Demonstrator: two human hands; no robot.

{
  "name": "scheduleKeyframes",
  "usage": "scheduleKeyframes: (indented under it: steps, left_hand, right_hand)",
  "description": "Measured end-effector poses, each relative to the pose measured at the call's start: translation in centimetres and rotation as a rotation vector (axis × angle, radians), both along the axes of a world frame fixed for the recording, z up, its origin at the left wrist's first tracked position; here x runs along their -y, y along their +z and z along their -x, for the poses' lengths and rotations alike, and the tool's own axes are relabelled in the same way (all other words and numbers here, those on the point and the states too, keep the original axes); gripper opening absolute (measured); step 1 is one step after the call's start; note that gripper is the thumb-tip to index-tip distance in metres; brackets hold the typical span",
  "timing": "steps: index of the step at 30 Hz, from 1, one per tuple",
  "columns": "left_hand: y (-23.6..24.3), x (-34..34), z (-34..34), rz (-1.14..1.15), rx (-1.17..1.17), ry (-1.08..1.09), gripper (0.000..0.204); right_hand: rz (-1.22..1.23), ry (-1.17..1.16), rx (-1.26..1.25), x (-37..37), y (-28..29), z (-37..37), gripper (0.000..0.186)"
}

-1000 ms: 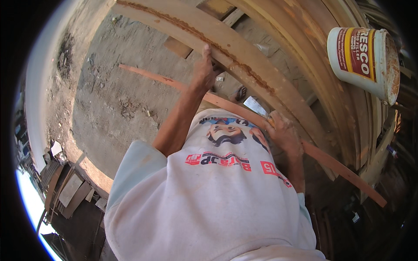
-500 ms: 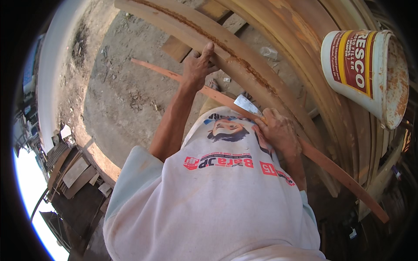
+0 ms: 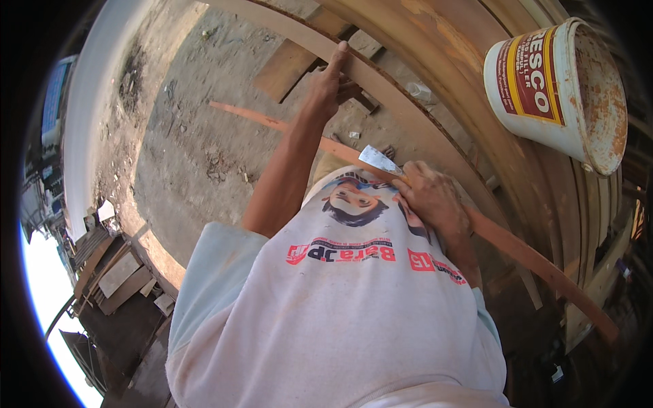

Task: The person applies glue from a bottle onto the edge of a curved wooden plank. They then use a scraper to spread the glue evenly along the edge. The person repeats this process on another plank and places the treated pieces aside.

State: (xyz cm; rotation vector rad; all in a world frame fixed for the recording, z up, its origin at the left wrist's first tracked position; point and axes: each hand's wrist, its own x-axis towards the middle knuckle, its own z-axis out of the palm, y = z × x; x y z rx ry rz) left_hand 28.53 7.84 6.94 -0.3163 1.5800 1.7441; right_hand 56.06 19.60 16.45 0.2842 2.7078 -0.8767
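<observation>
My left hand [image 3: 323, 92] is closed on the edge of a long tan board [image 3: 401, 115], thumb on top, fingers curled beneath; a dark line runs along its far edge. My right hand [image 3: 432, 200], low near my shirt, grips a putty knife whose metal blade [image 3: 377, 160] points up and left. A thin reddish wooden strip [image 3: 517, 251] crosses behind both hands, running diagonally under my arms. Whether the right fingers also touch the strip is hard to tell.
A stained white bucket [image 3: 544, 95] lies tipped on curved stacked planks [image 3: 510, 170] at right. A short wood block [image 3: 282, 68] rests on the dusty ground [image 3: 190, 136] beyond the board. Scrap boards [image 3: 119, 279] are piled at lower left.
My left hand and the board moved upward; the board tilted, so its brown filler band now shows as a narrow edge line. The putty knife's blade rose into fuller view above the strip.
</observation>
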Motion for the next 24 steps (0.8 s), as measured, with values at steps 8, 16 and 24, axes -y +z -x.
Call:
scheduleKeyframes:
  steps: [8,16,24]
  left_hand:
    - [-0.6,-3.0,1.9,0.042,-0.122,-0.093,0.112]
    - [-4.9,-0.5,2.1,-0.281,-0.101,-0.113,0.102]
    - [-4.1,-0.5,2.1,-0.313,-0.082,-0.16,0.087]
  right_hand:
    - [-0.067,-0.103,-0.064,-0.6,-0.5,-1.0,0.031]
    - [-0.038,-0.13,-0.09,-1.1,-0.1,0.7,0.032]
    - [-0.069,-0.144,-0.164,-0.8,-2.2,1.9,0.034]
